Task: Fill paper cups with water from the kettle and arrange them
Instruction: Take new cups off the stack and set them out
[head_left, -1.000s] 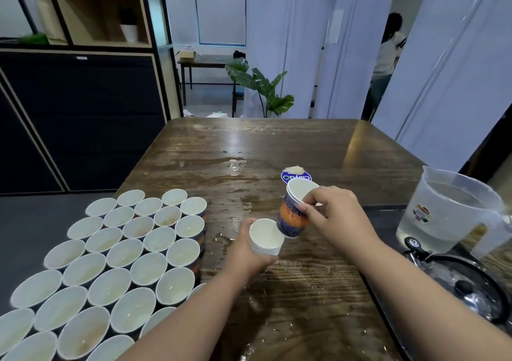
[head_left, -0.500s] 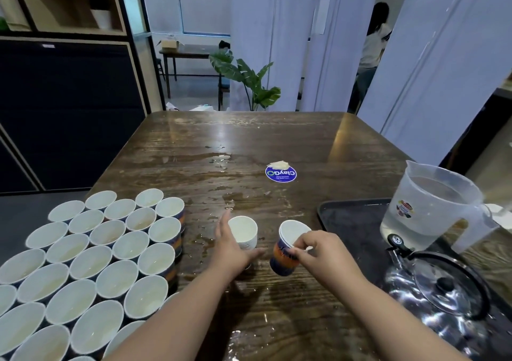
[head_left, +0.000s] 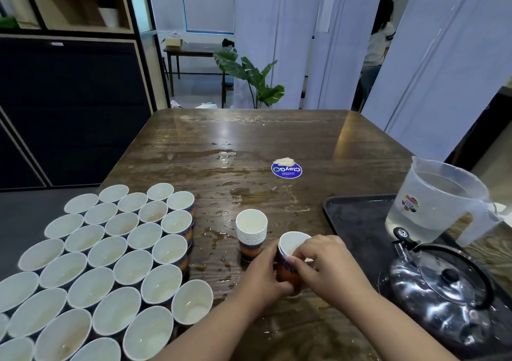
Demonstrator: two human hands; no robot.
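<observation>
A paper cup [head_left: 288, 261] with an orange and blue wall stands tilted on the wet wooden table [head_left: 249, 144]. My left hand [head_left: 263, 273] grips its lower wall from the left. My right hand [head_left: 327, 263] pinches its rim from the right; it looks like two nested cups. A stack of nested paper cups [head_left: 251, 232] stands free just behind and to the left. Several filled paper cups [head_left: 110, 255] sit packed in rows at the left. A steel kettle [head_left: 440, 286] with its lid on rests on a black tray [head_left: 357, 222] at the right.
A clear plastic pitcher [head_left: 437, 202] of water stands on the tray behind the kettle. A round blue sticker [head_left: 286, 170] lies at mid-table with spilled water around it. A person stands far back right by the white panels. A dark cabinet is at the left.
My left hand set the cup stack down on the table and let go, then moved right to grip the cup my right hand holds. That cup came lower and nearer to me.
</observation>
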